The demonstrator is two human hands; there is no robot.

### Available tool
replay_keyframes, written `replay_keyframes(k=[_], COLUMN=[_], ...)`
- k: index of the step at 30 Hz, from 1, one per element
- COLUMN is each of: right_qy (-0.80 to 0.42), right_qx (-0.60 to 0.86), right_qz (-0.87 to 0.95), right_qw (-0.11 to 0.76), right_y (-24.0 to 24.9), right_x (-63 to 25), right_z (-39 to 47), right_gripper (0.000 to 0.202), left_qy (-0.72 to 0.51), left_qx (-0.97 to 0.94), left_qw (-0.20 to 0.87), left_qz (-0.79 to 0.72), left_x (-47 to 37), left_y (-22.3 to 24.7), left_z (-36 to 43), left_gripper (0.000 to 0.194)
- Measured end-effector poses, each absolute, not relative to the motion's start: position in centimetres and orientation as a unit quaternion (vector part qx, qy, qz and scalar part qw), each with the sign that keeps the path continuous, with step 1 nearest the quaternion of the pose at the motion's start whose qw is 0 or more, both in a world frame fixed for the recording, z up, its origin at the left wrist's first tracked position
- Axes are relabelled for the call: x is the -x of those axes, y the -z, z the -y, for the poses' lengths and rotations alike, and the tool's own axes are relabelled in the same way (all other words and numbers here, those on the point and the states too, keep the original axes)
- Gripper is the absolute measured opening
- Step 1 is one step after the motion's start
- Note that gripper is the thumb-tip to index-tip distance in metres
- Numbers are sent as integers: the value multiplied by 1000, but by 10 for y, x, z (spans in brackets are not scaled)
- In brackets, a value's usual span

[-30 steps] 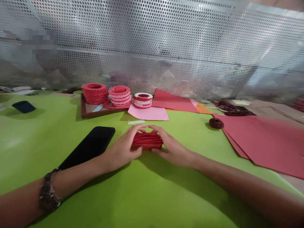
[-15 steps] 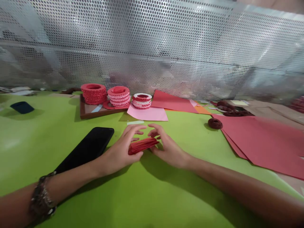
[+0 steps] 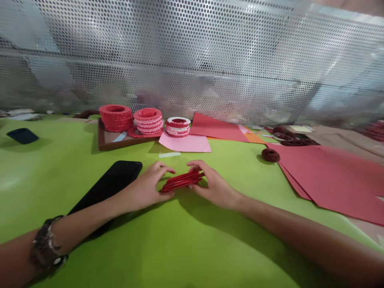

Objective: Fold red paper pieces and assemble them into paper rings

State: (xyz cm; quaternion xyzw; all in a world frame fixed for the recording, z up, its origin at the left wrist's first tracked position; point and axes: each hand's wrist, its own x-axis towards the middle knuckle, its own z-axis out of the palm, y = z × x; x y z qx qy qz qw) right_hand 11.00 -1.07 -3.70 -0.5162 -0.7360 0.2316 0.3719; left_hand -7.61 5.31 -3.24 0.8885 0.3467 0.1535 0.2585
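A stack of thin red pieces point(image 3: 182, 181) is held a little above the green table point(image 3: 186, 248), tilted up toward the right. My left hand point(image 3: 148, 185) has its fingers curved round the left end of the stack, thumb below. At the right end, my right hand point(image 3: 211, 185) grips the stack between its thumb and fingers. A black phone-like object point(image 3: 105, 184) lies partly under my left forearm. Beyond my hands is a small pale strip point(image 3: 169, 155) on the table.
Behind stand ring stacks in red point(image 3: 116, 119), pink point(image 3: 149, 121) and white-red point(image 3: 178, 127), two on a brown tray point(image 3: 103, 141). Red sheets point(image 3: 330, 176) and a dark red yarn coil point(image 3: 270, 155) lie right. A perforated metal screen point(image 3: 180, 52) rises behind.
The red stack has turned flatter, and its layered edges now show. My left hand has shifted slightly left and its fingers have come down; my right hand has closed more on the right end.
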Motion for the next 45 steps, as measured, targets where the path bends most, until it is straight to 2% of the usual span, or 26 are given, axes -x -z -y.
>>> replay_keyframes(k=[2, 5, 9, 12, 16, 19, 26, 32, 35, 38, 41, 45], right_qy=[-273, -293, -331, -373, -407, -381, -346, -98, -25, -40, -65, -51], right_qx=[519, 501, 485, 503, 511, 523, 510, 484, 499, 512, 516, 505], right_qz=[727, 726, 707, 669, 633, 616, 672, 801, 822, 828, 824, 839], right_qw=[356, 369, 395, 401, 414, 449, 410, 339, 274, 223, 226, 197], right_y=[42, 43, 37, 34, 31, 31, 40, 35, 33, 35, 36, 36], right_x=[-108, -103, -96, -91, -83, -81, -84, -90, -96, -101, -102, -102], right_z=[9, 9, 14, 18, 19, 18, 20, 22, 22, 22, 22, 23], right_gripper=[43, 38, 38, 46, 58, 56, 68, 66, 57, 51, 57, 52], left_qy=[-117, -93, -77, -82, -75, -85, -85, -102, -99, -91, -97, -97], left_qx=[-910, -919, -928, -927, -922, -911, -907, -907, -906, -907, -911, -915], left_qw=[222, 210, 179, 161, 196, 206, 205, 235, 222, 203, 204, 201], left_qz=[-331, -320, -318, -327, -325, -348, -358, -333, -347, -358, -344, -337], left_x=[76, 74, 72, 72, 70, 68, 67, 70, 70, 71, 72, 72], left_y=[34, 31, 25, 24, 25, 24, 23, 26, 27, 27, 28, 28], left_z=[-56, -53, -46, -44, -43, -41, -38, -38, -38, -37, -37, -39], left_gripper=[34, 25, 24, 23, 22, 23, 18, 18, 22, 21, 23, 23])
